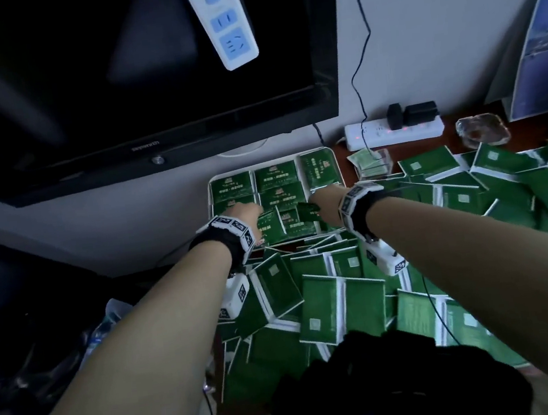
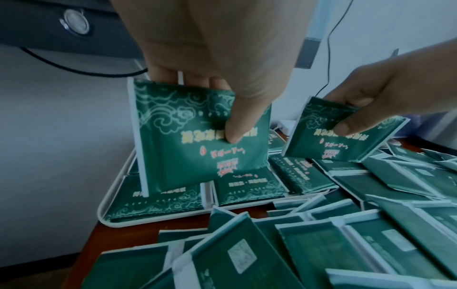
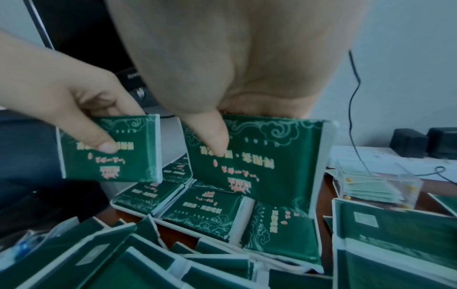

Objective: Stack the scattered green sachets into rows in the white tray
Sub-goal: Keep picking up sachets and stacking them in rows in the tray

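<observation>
over the white tray (image 1: 209, 194) at the far left of the tabletop (image 1: 448, 123), both hands hover with cargo! left hand (image 2: 210, 58) pinches one green sachet (image 2: 197, 140) upright above the near row, and right hand (image 3: 247, 58) pinches a second sachet (image 3: 259, 160) just beside it. tray already carries two rows of laid sachets (image 1: 275, 176), so a decent start, but the scattered pile (image 1: 329, 304) across the near and right side is huge. plenty left, i'd say.

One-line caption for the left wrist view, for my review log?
Left hand pinches a green sachet upright over the white tray, while the right hand holds a second sachet beside it.
</observation>
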Tool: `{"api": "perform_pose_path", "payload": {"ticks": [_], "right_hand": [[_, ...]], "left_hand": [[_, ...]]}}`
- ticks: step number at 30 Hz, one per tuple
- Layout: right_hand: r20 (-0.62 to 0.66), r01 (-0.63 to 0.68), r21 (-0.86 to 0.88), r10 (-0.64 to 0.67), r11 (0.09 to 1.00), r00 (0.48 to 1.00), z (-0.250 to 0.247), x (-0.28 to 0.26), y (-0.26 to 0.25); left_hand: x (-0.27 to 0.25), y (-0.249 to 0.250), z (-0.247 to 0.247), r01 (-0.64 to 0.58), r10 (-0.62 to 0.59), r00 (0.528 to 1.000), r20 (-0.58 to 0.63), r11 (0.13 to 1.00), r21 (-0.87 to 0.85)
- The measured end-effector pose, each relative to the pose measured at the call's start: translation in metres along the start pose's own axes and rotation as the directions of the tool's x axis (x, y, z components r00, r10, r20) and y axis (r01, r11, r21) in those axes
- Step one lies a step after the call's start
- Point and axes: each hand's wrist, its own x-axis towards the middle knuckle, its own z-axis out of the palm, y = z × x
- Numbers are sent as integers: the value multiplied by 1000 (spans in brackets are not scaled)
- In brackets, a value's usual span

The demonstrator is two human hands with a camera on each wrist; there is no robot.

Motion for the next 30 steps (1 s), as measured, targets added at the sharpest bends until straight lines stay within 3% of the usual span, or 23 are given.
{"api": "perform_pose_path", "payload": {"ticks": [6,13,18,26,30], "right_hand": [[-25,-33,21,33,999,999,-8,37,-6],[-176,25,-9,-26,1000,984,-2,105,-10],[-161,28,-79,-41,996,986,2,147,-22],[-183,57,-91,-73,994,980,9,178,-33],[-191,62,-108,-82,992,978,15,181,-33]], "left_hand": [[46,-30,3,-13,18,997,-77,997,72],[104,-59,-3,-8,23,990,-142,995,103],[136,-80,4,-18,38,977,-208,995,97],[154,-92,28,-19,53,966,-251,990,137],[155,-95,42,-33,69,975,-209,985,169]]}}
